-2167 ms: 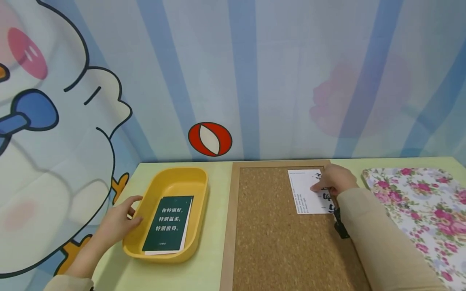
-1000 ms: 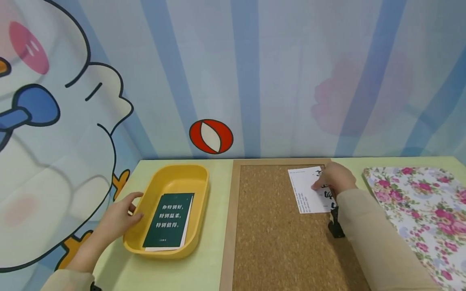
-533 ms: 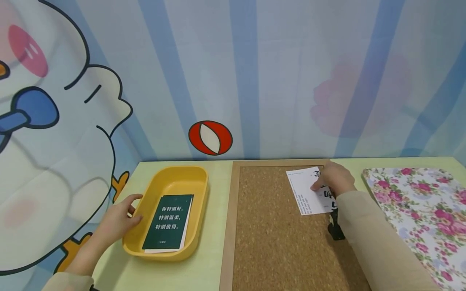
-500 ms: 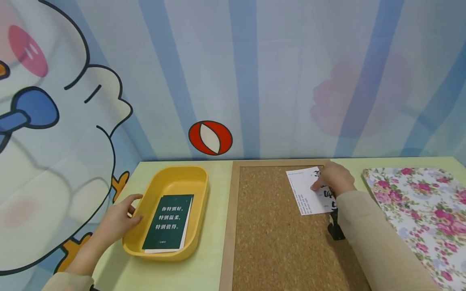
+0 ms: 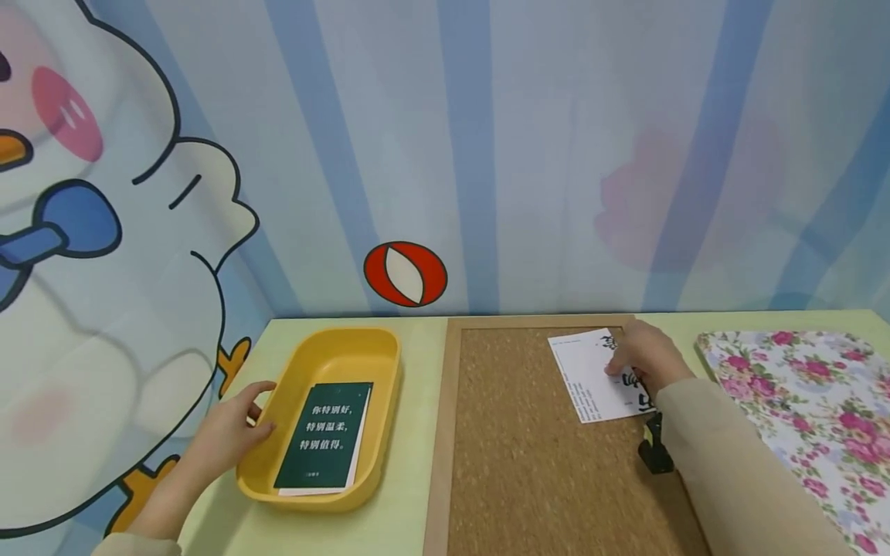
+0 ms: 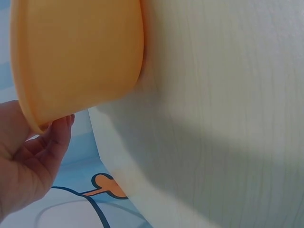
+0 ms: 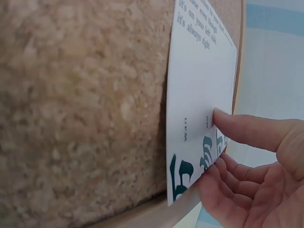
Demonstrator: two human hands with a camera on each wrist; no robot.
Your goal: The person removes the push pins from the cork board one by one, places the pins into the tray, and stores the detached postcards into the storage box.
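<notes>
A white card (image 5: 591,374) with dark green characters and small print lies over the upper right of a cork board (image 5: 549,479), slightly askew to its frame. My right hand (image 5: 650,355) pinches the card's right edge. In the right wrist view the thumb (image 7: 237,126) is on the printed face and the curled fingers are under the edge. My left hand (image 5: 232,428) grips the left rim of a yellow plastic basket (image 5: 388,432), thumb inside. Its fingers show below the rim in the left wrist view. Inside the basket lies a small stack of cards topped by a dark green one (image 5: 327,436).
A floral-patterned tray or board (image 5: 813,409) lies to the right of the cork board. All stand on a pale yellow-green table (image 5: 410,463). A printed cartoon backdrop (image 5: 528,154) rises behind the table. A black wrist device (image 5: 655,448) shows at the right sleeve.
The white card has turned slightly anticlockwise on the board, still pinched in my right hand. My left hand stays on the basket rim. The head view has shifted slightly.
</notes>
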